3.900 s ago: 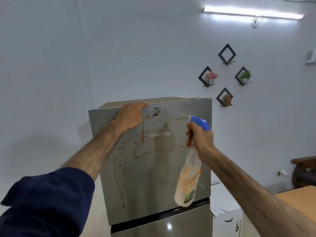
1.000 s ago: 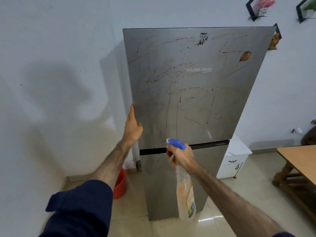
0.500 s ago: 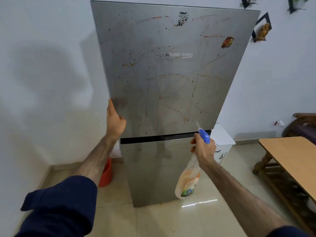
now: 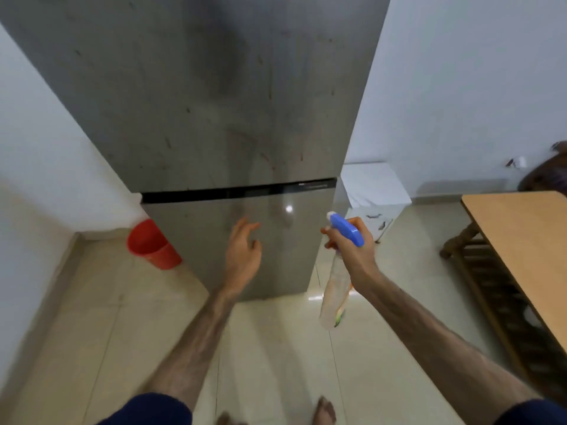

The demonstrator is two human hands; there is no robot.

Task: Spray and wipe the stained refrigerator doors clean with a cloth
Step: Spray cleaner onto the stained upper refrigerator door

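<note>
Head view looks down on the stained refrigerator (image 4: 214,96), filling twelve o'clock, its lower door (image 4: 233,240) below a dark gap. Left hand (image 4: 244,253) hovers before that lower door, fingers loosely spread, holding nothing. Right hand (image 4: 352,245) at three o'clock of it grips the spray bottle (image 4: 334,294) by its blue trigger head. Red bucket (image 4: 152,245) stands at nine o'clock, wooden table (image 4: 521,240) far right

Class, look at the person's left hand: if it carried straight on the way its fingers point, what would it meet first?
Most likely the lower refrigerator door: the left hand is open, fingers reaching toward that panel, nothing between them. Whether they touch already is unclear.
</note>
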